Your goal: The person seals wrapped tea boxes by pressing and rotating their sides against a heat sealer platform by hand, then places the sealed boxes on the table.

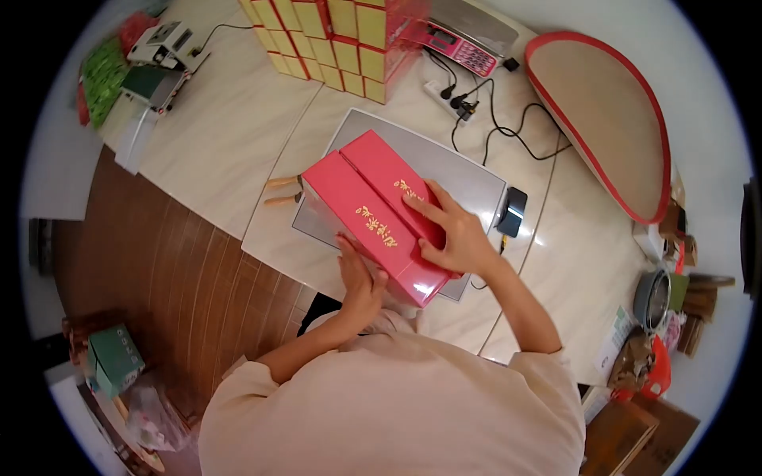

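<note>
Pale table (206, 143) panels spread wide across the room, with brown wooden flooring (198, 270) showing at the near left. At the far right a big oval tray (603, 119) with a red rim leans over the table's edge, and at the far side stands a stack (333, 47) of pale-faced, red-edged boxes, already set up in neat rows. Nearer, about mid-table, lies a flat grey board (468, 178). Over it, apart from the stack, are two long red boxes (357, 198) with gold lettering, side by side, a dark seam between them and their far ends slightly uneven. They look fully formed and shut from up here, though not perfectly lined up; whether they rest on the board or are lifted off it, I can't tell. The right hand (460, 234) is partly open over the top, fingers spread on the right-hand box and thumb near the seam. The left hand (361, 293) is loosely open, bracing the near left side. Right of the board sits a phone (514, 210); left of it, a small tool (281, 200) with wood-coloured handles.
</note>
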{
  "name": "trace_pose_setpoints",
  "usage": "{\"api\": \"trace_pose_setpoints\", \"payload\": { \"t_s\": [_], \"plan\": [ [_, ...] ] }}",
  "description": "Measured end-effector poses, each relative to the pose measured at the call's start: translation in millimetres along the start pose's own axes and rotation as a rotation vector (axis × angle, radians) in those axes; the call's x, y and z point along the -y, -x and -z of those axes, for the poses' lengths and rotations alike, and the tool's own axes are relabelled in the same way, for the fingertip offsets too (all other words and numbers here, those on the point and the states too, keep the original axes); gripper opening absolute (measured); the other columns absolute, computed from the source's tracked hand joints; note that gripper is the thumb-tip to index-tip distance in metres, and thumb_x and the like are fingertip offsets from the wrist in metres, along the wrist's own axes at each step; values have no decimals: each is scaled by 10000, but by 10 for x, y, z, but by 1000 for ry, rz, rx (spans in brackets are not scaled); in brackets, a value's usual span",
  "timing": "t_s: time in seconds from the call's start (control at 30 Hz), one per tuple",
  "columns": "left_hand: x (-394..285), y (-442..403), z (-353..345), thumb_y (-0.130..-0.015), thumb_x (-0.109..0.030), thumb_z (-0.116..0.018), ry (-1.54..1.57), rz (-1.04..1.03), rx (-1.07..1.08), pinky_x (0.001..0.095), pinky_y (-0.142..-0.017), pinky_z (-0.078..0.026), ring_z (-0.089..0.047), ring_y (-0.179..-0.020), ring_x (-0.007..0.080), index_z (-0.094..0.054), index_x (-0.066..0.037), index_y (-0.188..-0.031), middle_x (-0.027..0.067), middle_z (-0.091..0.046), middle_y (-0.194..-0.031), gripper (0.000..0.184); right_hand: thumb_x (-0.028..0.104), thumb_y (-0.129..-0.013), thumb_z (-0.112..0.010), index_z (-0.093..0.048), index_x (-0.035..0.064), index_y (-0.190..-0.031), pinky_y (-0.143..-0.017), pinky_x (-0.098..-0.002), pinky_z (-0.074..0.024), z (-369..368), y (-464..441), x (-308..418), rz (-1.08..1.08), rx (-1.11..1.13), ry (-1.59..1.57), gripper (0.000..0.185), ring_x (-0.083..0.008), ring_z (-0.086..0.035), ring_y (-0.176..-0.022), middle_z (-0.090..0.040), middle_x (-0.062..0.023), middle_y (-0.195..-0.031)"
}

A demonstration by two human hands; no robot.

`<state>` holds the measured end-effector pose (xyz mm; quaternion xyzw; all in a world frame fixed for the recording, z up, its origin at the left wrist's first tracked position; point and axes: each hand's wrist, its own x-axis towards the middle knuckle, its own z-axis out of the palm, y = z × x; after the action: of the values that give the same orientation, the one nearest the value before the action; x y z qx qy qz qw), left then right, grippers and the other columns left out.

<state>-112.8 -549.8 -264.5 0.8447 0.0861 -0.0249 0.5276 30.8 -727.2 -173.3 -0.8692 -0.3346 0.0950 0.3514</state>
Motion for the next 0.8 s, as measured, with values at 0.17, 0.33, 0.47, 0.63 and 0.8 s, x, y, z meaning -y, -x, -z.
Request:
{"api": "trace_pose_setpoints", "payload": {
  "t_s": [0.17,0.33,0.47,0.63,0.8],
  "plan": [
    [135,-131,-320,-931,-598,-338,29,30,-121,523,-1120,7,50,-1402,449,146,116,-1401,333,81,-1491,982,216,-651,-646,-520,217,-1318,-817,-392,-528,47,-312,-250,169,154,108,679,-362,-560,-1085,-411,-193,-1383],
    [166,-149,-394,-937,-539,-407,6,46,-114,523,-1120,-54,-37,-1393,464,95,122,-1412,337,1,-1491,957,205,-649,-645,-509,203,-1330,-834,-392,-518,-13,-345,-373,195,180,136,694,-354,-543,-1112,-403,-185,-1402],
    [346,-139,-339,-927,-462,-496,-17,-22,-138,493,-1110,-144,-205,-1341,428,31,114,-1425,325,-132,-1462,926,197,-733,-650,-509,164,-1331,-932,-354,-464,-77,-271,-467,254,29,28,615,-342,-531,-1138,-414,-173,-1409],
    [404,-448,341,-948,-354,-520,83,25,-545,423,-1109,-194,-263,-1334,322,-114,54,-1442,239,-238,-1438,759,289,-932,-524,-506,96,-1318,-996,-361,-398,37,-31,-682,-59,-387,-357,432,-273,-527,-1165,-497,-147,-1336],
    [-43,-1068,993,-987,-255,-441,228,-12,-325,345,-1093,-253,-328,-1332,236,-291,-12,-1417,152,-355,-1428,516,290,-996,-422,-442,40,-1359,-1068,-325,-290,-321,451,-820,-355,-593,-784,442,-215,-422,-1278,-493,-128,-1342]
  ]
}}
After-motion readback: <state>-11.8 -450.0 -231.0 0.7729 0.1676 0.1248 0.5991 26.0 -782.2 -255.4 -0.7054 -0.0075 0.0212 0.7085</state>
